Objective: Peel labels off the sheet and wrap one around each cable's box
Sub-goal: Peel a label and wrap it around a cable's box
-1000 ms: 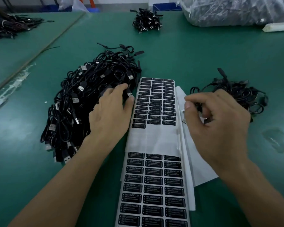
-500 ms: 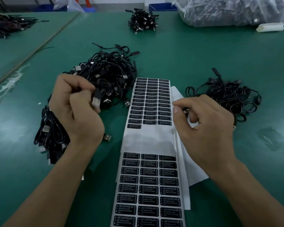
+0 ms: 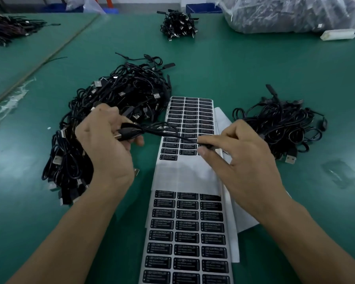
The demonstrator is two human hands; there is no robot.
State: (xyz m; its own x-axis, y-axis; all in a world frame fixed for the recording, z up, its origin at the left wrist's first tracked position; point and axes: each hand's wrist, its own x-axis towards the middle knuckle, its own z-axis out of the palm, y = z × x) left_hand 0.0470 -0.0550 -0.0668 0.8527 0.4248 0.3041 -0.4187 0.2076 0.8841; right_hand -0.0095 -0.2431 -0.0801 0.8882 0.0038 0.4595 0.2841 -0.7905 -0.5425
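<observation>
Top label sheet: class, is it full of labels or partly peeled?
Partly peeled: the top label sheet is bare white backing at its near end, black labels only beyond.

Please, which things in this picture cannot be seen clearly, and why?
All in the head view:
1. The box of the cable: mostly covered by fingers of the right hand; a label on it cannot be confirmed.
2. Small print on the label sheet: too small, blurred.
3. The bag contents: blurred by plastic, cut by the top edge.
4. The cable's coils: partly inside the left hand.
</observation>
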